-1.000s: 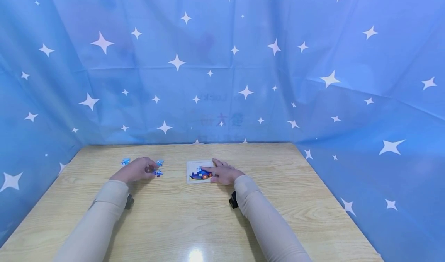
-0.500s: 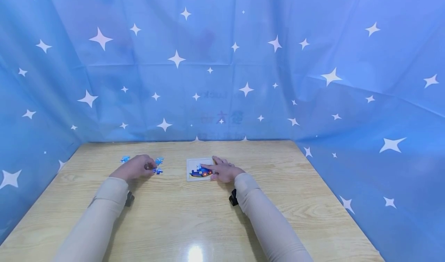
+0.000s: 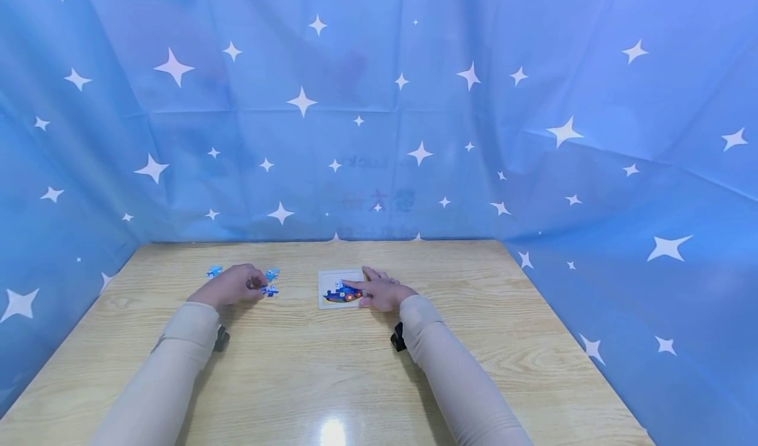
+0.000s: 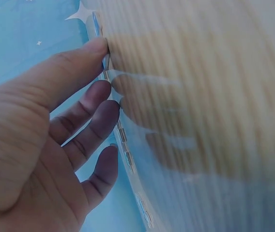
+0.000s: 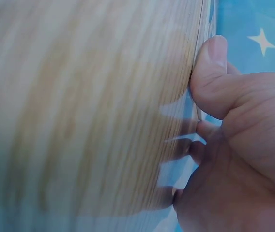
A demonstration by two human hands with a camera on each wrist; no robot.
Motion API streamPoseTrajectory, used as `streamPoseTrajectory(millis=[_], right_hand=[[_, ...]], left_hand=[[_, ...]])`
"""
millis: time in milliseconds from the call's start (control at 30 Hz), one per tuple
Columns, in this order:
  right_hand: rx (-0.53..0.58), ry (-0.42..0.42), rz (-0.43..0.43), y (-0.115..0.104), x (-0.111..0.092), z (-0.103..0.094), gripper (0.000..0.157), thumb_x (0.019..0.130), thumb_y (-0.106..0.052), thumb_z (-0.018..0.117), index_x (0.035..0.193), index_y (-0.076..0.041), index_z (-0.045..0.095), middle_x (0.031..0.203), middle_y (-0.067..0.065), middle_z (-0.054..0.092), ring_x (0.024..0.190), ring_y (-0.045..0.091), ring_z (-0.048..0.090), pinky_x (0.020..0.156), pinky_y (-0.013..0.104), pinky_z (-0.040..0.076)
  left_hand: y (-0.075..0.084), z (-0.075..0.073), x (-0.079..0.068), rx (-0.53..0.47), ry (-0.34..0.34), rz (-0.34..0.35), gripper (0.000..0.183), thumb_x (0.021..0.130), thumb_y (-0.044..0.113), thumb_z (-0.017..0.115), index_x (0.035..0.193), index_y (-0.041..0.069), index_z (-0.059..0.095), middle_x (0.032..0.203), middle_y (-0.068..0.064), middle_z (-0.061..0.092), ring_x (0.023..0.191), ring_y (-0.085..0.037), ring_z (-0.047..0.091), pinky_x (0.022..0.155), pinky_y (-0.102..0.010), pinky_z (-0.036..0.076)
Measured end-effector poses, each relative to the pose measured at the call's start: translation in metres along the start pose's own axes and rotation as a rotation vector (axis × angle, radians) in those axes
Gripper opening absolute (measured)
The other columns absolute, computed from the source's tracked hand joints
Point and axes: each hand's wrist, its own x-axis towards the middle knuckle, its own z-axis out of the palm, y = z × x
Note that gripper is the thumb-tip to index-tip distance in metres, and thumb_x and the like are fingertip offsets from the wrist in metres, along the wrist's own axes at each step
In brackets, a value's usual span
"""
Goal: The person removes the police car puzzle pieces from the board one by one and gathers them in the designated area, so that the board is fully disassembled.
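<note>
In the head view my left hand (image 3: 232, 285) is at the table's left, fingers bent down to several loose blue jigsaw pieces. It pinches a blue puzzle piece (image 4: 106, 63) at the thumb tip; the index finger is hidden in the left wrist view, and the other fingertips touch the tabletop. Beside the fingertips lie a dark blue and white piece (image 3: 272, 291) and a light blue piece (image 3: 272, 275). My right hand (image 3: 381, 290) rests on the right side of a white-framed puzzle board (image 3: 329, 277), its fingers spread over a partly visible dark blue vehicle picture with orange-red spots.
Another light blue puzzle piece (image 3: 214, 272) lies farther left, behind the left wrist. The wood-grain table (image 3: 308, 360) ends at a blue curtain (image 3: 379, 137) with white stars at the back and sides. A dark wrist camera mount (image 3: 398, 337) sits under the right wrist.
The head view shifted slightly. The dark blue and white piece by the left fingertips has moved a little, while the right hand stays on the board.
</note>
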Motion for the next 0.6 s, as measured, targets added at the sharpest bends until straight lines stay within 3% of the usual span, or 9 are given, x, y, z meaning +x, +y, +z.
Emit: streamPoseTrajectory(millis=[600], right_hand=[[-0.018,0.002,-0.009,0.0002,0.0007,-0.0001,0.060,0.106,-0.033,0.049,0.160,-0.044,0.024,0.170,0.013,-0.004,0.154,0.040,-0.002,0.120,0.064,0.008]], left_hand=[[-0.0020,0.0006,0.0023,-0.039,-0.004,-0.027,0.023,0.090,0.012,0.077,0.110,0.004,0.071,0.103,-0.005,0.067,0.096,-0.023,0.063,0.089,-0.046,0.054]])
